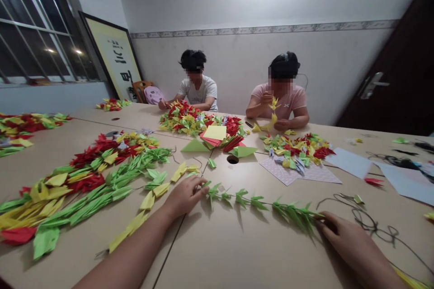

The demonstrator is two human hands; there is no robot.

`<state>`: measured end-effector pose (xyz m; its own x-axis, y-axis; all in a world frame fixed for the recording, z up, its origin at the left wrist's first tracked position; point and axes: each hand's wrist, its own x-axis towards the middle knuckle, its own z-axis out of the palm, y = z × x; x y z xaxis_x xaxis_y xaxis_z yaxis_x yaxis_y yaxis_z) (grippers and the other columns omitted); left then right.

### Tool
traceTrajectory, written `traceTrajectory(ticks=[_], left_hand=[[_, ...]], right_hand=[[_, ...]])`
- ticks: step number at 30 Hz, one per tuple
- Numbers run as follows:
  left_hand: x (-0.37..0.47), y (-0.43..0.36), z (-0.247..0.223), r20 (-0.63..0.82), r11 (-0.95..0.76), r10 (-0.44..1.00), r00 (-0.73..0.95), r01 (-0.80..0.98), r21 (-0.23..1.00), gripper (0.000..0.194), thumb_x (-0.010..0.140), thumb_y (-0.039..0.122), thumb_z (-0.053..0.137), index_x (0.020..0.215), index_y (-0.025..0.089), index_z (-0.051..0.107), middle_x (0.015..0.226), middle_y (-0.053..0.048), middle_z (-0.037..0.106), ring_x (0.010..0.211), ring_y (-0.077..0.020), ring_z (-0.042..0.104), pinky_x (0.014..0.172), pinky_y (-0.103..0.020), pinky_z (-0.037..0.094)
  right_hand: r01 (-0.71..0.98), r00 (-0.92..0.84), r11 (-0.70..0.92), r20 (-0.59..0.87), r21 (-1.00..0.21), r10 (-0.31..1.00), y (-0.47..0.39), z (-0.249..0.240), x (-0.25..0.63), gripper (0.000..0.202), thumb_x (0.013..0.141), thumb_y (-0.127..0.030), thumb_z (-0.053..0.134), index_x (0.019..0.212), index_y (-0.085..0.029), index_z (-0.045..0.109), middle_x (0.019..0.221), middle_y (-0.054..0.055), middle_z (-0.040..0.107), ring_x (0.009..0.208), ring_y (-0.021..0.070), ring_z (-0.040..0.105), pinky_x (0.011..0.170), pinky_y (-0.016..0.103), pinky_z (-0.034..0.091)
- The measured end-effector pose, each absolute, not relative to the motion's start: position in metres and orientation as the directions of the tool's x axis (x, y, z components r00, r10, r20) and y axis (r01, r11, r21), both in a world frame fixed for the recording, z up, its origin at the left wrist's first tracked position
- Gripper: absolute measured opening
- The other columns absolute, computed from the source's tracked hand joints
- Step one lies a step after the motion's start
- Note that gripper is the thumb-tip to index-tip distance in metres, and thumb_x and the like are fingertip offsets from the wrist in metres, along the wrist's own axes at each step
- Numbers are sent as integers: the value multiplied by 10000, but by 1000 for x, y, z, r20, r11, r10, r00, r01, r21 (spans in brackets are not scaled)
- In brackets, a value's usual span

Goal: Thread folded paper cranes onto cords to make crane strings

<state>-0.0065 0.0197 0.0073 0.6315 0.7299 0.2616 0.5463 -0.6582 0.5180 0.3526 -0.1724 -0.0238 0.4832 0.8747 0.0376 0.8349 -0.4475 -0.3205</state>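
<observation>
L hand (186, 196) fingers pinching one end of green paper garland (259, 203), R hand (346, 232) fingers pinching other end; garland stretched btwn them over counter (244, 257), yellow strand (147, 201) nr L hand.

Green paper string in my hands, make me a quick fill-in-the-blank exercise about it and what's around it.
1. The string of folded paper pieces between the left hand and the right hand is coloured ____.
2. The loose dark cord on the table lies nearer the ____ hand.
3. Across the table, the person in the pink top holds up pieces coloured ____.

Missing words: green; right; yellow.
</observation>
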Motion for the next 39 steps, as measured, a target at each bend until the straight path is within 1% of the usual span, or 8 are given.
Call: traceTrajectory(ticks=[4,10,20,24,29,31,35,39], left_hand=[[0,23,2,273,-619,772,574,578,532,284,813,405,427,768,176,590,795,-23,566,742,-162,526,685,-279,416],[-3,26,4,267,-600,788,555,592,539,125,738,258,504,728,165,587,696,-8,547,660,-145,508,614,-253,397],[-5,25,10,302,-643,762,573,616,455,227,794,304,457,658,158,565,709,-30,553,696,-159,512,633,-260,396],[-8,26,11,323,-671,740,590,622,403,226,813,281,423,679,156,557,745,-38,547,718,-158,513,656,-266,402],[-9,27,11,349,-674,738,577,620,402,114,752,175,465,691,160,559,759,-31,545,707,-146,516,659,-256,409],[-10,28,9,348,-658,753,559,616,434,87,731,168,495,770,163,572,772,-23,553,677,-135,519,649,-251,414],[-10,30,6,321,-605,794,517,615,506,237,747,231,529,975,170,537,773,-4,581,603,-120,521,637,-252,430],[-10,32,5,339,-670,740,581,601,435,159,821,256,442,847,170,574,843,-35,587,756,-152,543,725,-276,425]], right_hand=[[819,503,-477,-1,-320,864,-172,-23,352,378,714,-441,370,886,-225,628,834,53,669,784,237,609,643,300,430],[825,485,-464,-19,-323,875,-173,-20,351,375,732,-447,351,870,-226,621,837,45,666,782,227,604,651,297,431],[838,497,-459,67,-296,865,-173,-21,349,368,723,-443,381,866,-237,651,806,39,676,737,230,616,582,280,435],[833,496,-456,58,-313,867,-172,-23,350,346,715,-432,397,856,-240,649,790,35,675,725,224,614,588,277,433],[819,503,-468,26,-332,864,-172,-24,351,347,723,-424,383,876,-244,637,837,35,673,778,225,611,623,282,434],[819,504,-470,20,-330,864,-172,-23,352,347,721,-424,385,881,-245,635,837,33,672,780,224,609,633,283,434],[807,525,-496,4,-320,851,-171,-24,351,364,718,-442,383,891,-242,635,849,42,670,783,232,606,619,288,429],[797,531,-503,-12,-334,848,-171,-23,350,350,712,-421,387,893,-246,631,879,34,666,808,225,600,649,287,427]])
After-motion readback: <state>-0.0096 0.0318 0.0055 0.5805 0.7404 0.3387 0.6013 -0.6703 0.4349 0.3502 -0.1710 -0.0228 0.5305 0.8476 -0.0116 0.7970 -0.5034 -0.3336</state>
